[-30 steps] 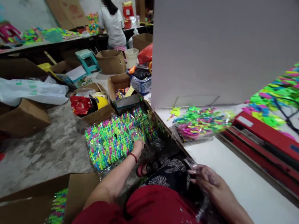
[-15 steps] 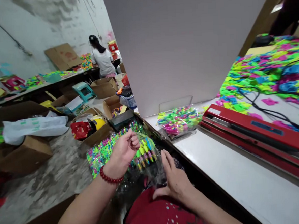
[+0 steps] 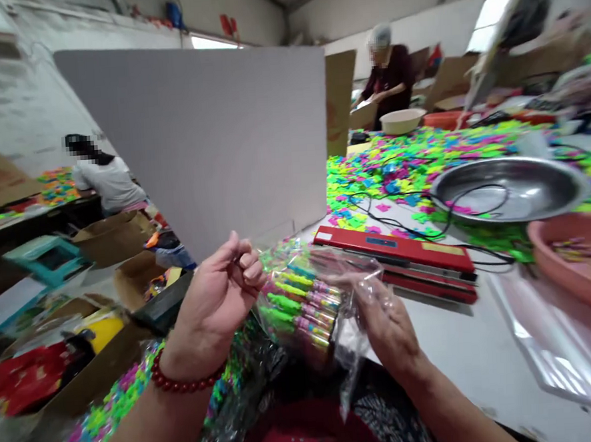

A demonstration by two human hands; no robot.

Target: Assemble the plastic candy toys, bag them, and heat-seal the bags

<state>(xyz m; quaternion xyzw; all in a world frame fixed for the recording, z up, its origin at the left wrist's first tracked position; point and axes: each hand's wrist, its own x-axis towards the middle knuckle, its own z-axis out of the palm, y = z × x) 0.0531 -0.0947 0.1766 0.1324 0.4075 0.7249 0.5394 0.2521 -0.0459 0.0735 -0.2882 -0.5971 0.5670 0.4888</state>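
Between my hands is a clear plastic bag point(image 3: 301, 314) with several bright green, yellow and blue toppers on patterned, pencil-like sticks inside. My left hand point(image 3: 220, 292), with a red bead bracelet point(image 3: 185, 381) at the wrist, is closed on the bag's left edge, fingers curled. My right hand point(image 3: 389, 318) is closed on the bag's loose right side, the film bunched over its fingers. Just beyond the bag lies a red bag sealer point(image 3: 402, 254) on the white table point(image 3: 433, 346).
A grey upright panel point(image 3: 220, 139) stands ahead. Loose colourful pieces point(image 3: 397, 168) cover the far table, near a metal basin point(image 3: 511, 188) and a pink basin point(image 3: 578, 264). Flat clear bags point(image 3: 558, 338) lie at right. Bagged pieces point(image 3: 106, 406) are low left. Two people work farther off.
My view has swung right and up. Both hands have lifted the bag from beside the table to in front of the sealer. My right hand's spread fingers have closed on the film.
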